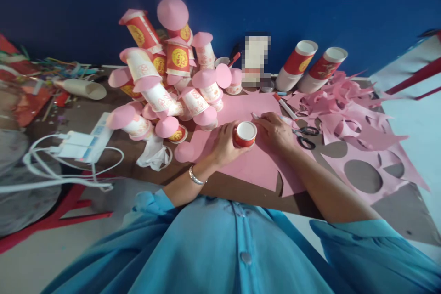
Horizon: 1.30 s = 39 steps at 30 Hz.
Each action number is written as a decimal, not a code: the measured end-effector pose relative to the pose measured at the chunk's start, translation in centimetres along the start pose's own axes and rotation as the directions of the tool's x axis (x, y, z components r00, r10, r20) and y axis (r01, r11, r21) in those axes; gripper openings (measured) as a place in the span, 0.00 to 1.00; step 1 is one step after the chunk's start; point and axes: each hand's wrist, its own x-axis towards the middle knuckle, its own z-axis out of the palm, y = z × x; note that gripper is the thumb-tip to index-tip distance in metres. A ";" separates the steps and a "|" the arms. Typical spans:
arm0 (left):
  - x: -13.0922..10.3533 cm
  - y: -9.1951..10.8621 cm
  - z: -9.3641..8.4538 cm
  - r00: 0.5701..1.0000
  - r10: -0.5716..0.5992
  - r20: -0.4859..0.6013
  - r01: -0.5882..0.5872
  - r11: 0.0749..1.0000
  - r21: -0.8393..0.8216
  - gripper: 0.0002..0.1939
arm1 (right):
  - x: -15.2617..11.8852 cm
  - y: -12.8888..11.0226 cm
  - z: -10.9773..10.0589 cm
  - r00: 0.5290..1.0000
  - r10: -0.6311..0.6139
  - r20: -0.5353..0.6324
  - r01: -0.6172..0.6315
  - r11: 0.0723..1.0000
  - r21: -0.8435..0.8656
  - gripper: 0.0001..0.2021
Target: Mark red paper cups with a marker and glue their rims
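My left hand [225, 144] is wrapped round a red paper cup [245, 134], whose round white end faces up. Just right of the cup, my right hand [275, 132] has its fingers closed on a slim whitish tube [255, 116] with a narrow tip pointing left; most of it is hidden by the fingers. Both hands are above pink paper sheets [253, 165]. Beyond my left hand stand many paper cups [156, 96] topped with pink paper cones [172, 13], some red with gold prints, some white. A pink disc [184, 151] lies nearby.
Black-handled scissors [306, 138] and a red-and-white marker [285, 106] lie to the right. Behind them are pink paper scraps [347, 110] and two cup stacks [296, 65]. A power strip [99, 135] with white cables [69, 183] lies left, near the table edge.
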 end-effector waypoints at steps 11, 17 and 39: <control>-3.4 -0.5 -3.7 1.000 -0.003 0.020 0.005 0.997 -0.077 0.42 | 0.5 -0.7 -0.4 1.000 0.007 0.010 -0.007 0.999 0.037 0.13; -6.6 -1.6 -5.5 1.000 0.014 0.005 -0.013 0.998 -0.067 0.32 | 0.8 -0.8 -0.6 0.998 0.009 0.067 -0.009 1.000 0.000 0.15; -3.4 0.6 -7.2 0.964 0.214 -0.155 -0.222 0.975 -0.033 0.15 | 3.6 3.9 -7.0 0.851 0.338 0.402 -0.242 0.932 -0.270 0.14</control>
